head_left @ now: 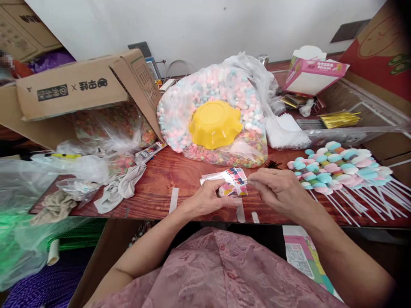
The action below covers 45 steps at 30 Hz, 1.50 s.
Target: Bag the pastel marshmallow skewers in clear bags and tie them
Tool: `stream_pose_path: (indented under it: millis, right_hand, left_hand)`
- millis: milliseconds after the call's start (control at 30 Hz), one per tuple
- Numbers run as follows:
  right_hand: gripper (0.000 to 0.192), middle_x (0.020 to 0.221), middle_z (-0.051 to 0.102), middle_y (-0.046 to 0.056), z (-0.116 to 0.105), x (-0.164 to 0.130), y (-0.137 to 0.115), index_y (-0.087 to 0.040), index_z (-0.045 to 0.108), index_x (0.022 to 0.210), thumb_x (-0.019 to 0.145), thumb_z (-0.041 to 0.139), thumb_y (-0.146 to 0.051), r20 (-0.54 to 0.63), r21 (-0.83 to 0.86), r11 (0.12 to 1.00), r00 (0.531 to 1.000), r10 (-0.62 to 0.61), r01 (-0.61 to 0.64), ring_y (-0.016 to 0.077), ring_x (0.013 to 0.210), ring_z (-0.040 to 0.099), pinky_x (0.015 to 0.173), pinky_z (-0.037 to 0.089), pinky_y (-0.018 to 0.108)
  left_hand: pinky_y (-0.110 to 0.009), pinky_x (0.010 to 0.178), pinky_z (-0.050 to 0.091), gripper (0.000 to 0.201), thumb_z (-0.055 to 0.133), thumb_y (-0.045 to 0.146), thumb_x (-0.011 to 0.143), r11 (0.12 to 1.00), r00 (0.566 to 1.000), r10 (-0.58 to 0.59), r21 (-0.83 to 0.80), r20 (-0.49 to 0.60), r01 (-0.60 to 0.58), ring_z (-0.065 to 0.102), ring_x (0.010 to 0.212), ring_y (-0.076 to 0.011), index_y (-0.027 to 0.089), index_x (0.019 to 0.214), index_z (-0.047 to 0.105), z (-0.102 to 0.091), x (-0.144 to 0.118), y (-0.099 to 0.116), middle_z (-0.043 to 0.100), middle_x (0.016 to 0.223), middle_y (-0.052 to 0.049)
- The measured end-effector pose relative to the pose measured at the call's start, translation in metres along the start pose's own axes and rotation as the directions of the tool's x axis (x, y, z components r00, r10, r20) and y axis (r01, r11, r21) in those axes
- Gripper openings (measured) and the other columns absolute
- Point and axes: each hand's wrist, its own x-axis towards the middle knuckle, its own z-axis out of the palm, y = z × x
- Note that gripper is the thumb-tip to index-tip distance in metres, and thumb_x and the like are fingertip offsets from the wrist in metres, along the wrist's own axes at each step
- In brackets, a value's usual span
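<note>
Left hand and right hand, fingers pinched on a small colourful printed plastic bag above the wooden desk, seemingly opening it beside pastel marshmallow skewers.

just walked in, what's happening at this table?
A person sits at a wooden table, both hands on a small stack of colourful printed packets. The left hand pins the stack from below-left; the right hand pinches its right edge. To the right lies a pile of marshmallow skewers on white sticks. Behind the packets sits a big clear bag of pastel candy with a yellow bowl upside down on it.
</note>
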Motion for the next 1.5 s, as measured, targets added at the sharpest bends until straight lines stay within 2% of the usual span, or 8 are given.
stream_pose_path:
  millis: [200, 567, 733, 833, 900, 967, 1133, 1500]
  right_hand:
    - [0.019, 0.076, 0.066, 0.003, 0.002, -0.003, 0.006, -0.017, 0.064, 0.088, 0.094, 0.046, -0.016, -0.008, 0.016, 0.998, 0.998, -0.057, 0.057, 0.0143, 0.069, 0.059, 0.067, 0.042, 0.026]
    - [0.018, 0.068, 0.059, 0.003, 0.035, 0.009, -0.014, -0.018, 0.060, 0.075, 0.084, 0.046, -0.010, -0.083, 0.029, 0.988, 0.986, -0.147, 0.150, 0.0148, 0.063, 0.053, 0.061, 0.039, 0.027]
    - [0.033, 0.089, 0.064, 0.001, 0.054, -0.003, -0.022, -0.024, 0.058, 0.118, 0.085, 0.062, -0.025, -0.201, 0.575, 0.795, 0.908, 0.369, -0.196, 0.0115, 0.062, 0.054, 0.058, 0.045, 0.025]
    - [0.027, 0.082, 0.063, -0.001, 0.072, -0.011, -0.035, -0.024, 0.064, 0.105, 0.080, 0.071, -0.030, -0.163, 0.683, 0.675, 0.843, 0.513, -0.280, 0.0126, 0.063, 0.055, 0.060, 0.046, 0.026]
    - [0.008, 0.071, 0.061, -0.001, 0.081, -0.012, -0.042, -0.022, 0.066, 0.082, 0.083, 0.066, -0.029, -0.178, 0.694, 0.667, 0.834, 0.522, -0.269, 0.0133, 0.064, 0.055, 0.063, 0.046, 0.027]
    - [0.019, 0.067, 0.059, -0.002, 0.082, -0.010, -0.044, -0.021, 0.062, 0.071, 0.088, 0.060, -0.028, -0.209, 0.724, 0.642, 0.809, 0.550, -0.250, 0.0129, 0.063, 0.054, 0.062, 0.045, 0.027]
    - [0.015, 0.071, 0.061, -0.001, 0.073, -0.010, -0.039, -0.021, 0.066, 0.076, 0.089, 0.059, -0.023, -0.238, 0.700, 0.692, 0.855, 0.461, -0.178, 0.0127, 0.066, 0.056, 0.063, 0.045, 0.027]
    - [0.026, 0.086, 0.060, 0.002, 0.085, -0.008, -0.051, -0.024, 0.068, 0.097, 0.084, 0.058, -0.005, -0.614, 0.356, 0.934, 0.742, 0.269, -0.044, 0.0148, 0.078, 0.057, 0.068, 0.047, 0.030]
  left_hand:
    - [-0.018, 0.040, 0.030, 0.040, 0.071, 0.049, 0.076, 0.788, 0.975, -0.198, -0.576, 0.098, 0.218, 0.043, 0.042, -0.0043, 0.011, 0.085, 0.067, -0.004, -0.004, -0.001, 0.057, 0.059, 0.002]
    - [-0.013, 0.033, 0.028, 0.039, 0.076, 0.049, 0.069, 0.825, 0.938, -0.262, -0.558, -0.229, 0.094, 0.042, 0.034, -0.0028, 0.014, 0.076, 0.058, 0.016, -0.004, -0.003, 0.061, 0.056, 0.004]
    - [-0.016, 0.035, 0.034, 0.033, 0.073, 0.046, 0.075, 0.782, 0.844, -0.221, -0.606, -0.488, -0.146, 0.042, 0.036, -0.0046, 0.016, 0.081, 0.059, 0.018, 0.001, -0.006, 0.057, 0.054, 0.006]
    - [-0.017, 0.048, 0.043, 0.028, 0.075, 0.041, 0.075, 0.812, 0.791, -0.161, -0.535, -0.590, -0.234, 0.052, 0.050, -0.0051, 0.016, 0.080, 0.064, 0.024, 0.003, -0.005, 0.062, 0.066, 0.004]
    - [-0.017, 0.054, 0.045, 0.024, 0.074, 0.040, 0.077, 0.819, 0.811, -0.119, -0.518, -0.573, -0.246, 0.053, 0.056, -0.0050, 0.017, 0.081, 0.067, 0.030, 0.001, -0.003, 0.062, 0.070, 0.003]
    - [-0.018, 0.059, 0.046, 0.024, 0.074, 0.039, 0.077, 0.785, 0.846, -0.115, -0.569, -0.521, -0.243, 0.055, 0.060, -0.0057, 0.019, 0.089, 0.069, 0.034, -0.002, 0.000, 0.062, 0.074, 0.003]
    - [-0.024, 0.066, 0.045, 0.030, 0.072, 0.043, 0.080, 0.708, 0.952, -0.141, -0.700, -0.270, -0.093, 0.054, 0.067, -0.0098, 0.014, 0.078, 0.070, 0.034, -0.015, -0.001, 0.061, 0.075, -0.003]
    - [-0.028, 0.080, 0.040, 0.039, 0.054, 0.049, 0.091, 0.931, 0.966, 0.056, -0.337, -0.251, -0.141, 0.047, 0.081, -0.0148, 0.015, 0.071, 0.060, 0.032, -0.015, 0.000, 0.052, 0.081, -0.003]
